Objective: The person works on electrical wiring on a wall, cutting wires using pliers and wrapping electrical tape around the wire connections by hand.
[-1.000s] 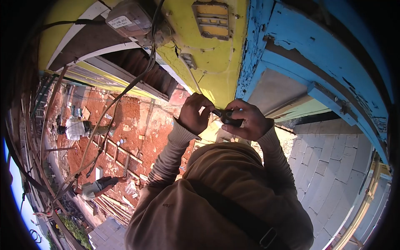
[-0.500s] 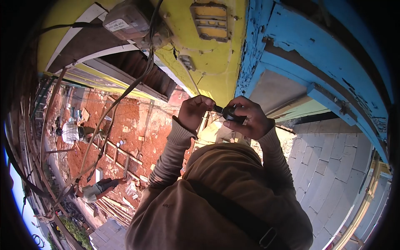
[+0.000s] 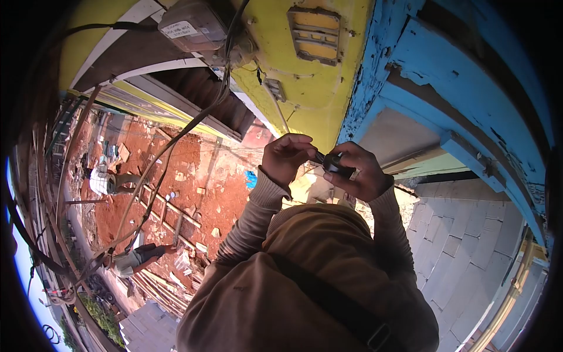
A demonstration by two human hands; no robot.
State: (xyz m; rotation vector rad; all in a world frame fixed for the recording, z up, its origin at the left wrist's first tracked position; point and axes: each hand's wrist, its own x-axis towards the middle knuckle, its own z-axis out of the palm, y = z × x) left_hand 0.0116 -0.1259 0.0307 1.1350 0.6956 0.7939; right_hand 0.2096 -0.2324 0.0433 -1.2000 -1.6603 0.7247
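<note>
A small round black object (image 3: 338,165), perhaps a roll of tape, is gripped between the thumb and fingers of my right hand (image 3: 362,172). From its left side a short dark piece (image 3: 317,157) reaches to my left hand (image 3: 288,157), whose thumb and fingertips are pinched on its end. Both hands are raised in front of my chest, close together but not touching. What exactly the dark piece is cannot be made out.
A meter box (image 3: 196,26) and loose cables (image 3: 193,123) hang at upper left by a yellow wall (image 3: 316,88). Blue peeling boards (image 3: 469,76) stand at right above grey blocks (image 3: 469,234). Two people (image 3: 102,180) (image 3: 136,261) are on the red soil below.
The view has shifted slightly, and both hands appear a little farther right. My left fingers have changed their pose around the dark piece. A blue item now shows on the soil beyond my left wrist.
</note>
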